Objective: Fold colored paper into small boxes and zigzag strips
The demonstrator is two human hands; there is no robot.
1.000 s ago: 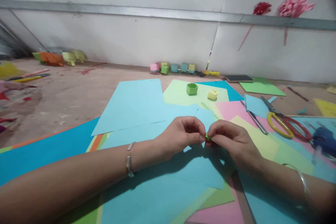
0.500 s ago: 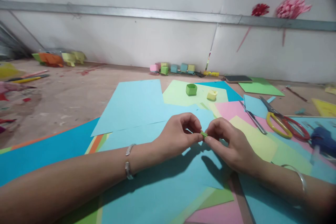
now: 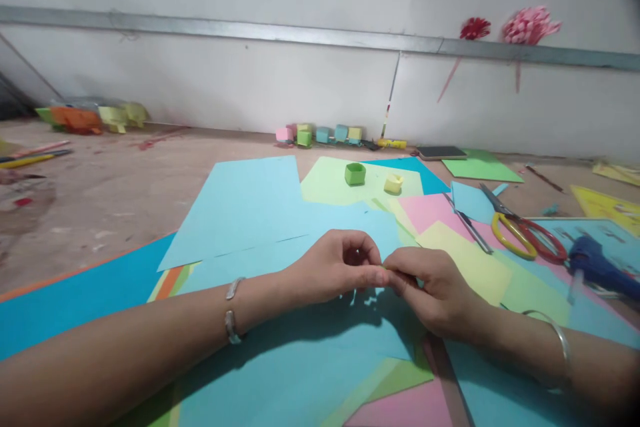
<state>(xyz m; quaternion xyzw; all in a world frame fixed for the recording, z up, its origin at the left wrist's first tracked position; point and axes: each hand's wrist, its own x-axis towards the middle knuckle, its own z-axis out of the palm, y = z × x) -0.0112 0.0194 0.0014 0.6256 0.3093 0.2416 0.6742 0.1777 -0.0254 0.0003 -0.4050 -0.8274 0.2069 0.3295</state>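
Observation:
Both hands meet over light blue paper sheets point(image 3: 250, 213). My left hand point(image 3: 340, 270) has thumb and fingers pinched together, its fingertips touching those of my right hand point(image 3: 433, 287). The right hand is pinched closed too. Only a tiny bit of green shows between the fingertips; the rest of the small green paper piece is hidden by them. Beyond the hands, a green paper ring point(image 3: 355, 174) and a small pale yellow folded piece point(image 3: 393, 183) sit on a light green sheet point(image 3: 323, 183).
Scissors point(image 3: 520, 233), a metal pen-like tool point(image 3: 473, 228) and a blue glue gun point(image 3: 597, 263) lie at the right. Small paper cubes point(image 3: 323, 135) line the wall, near a dark phone point(image 3: 441, 153). Orange and yellow paper shapes point(image 3: 77, 119) stand at the back left.
My fingertips have closed together over the small green piece, which showed between them before and is now almost fully covered. The view has shifted slightly to the right.

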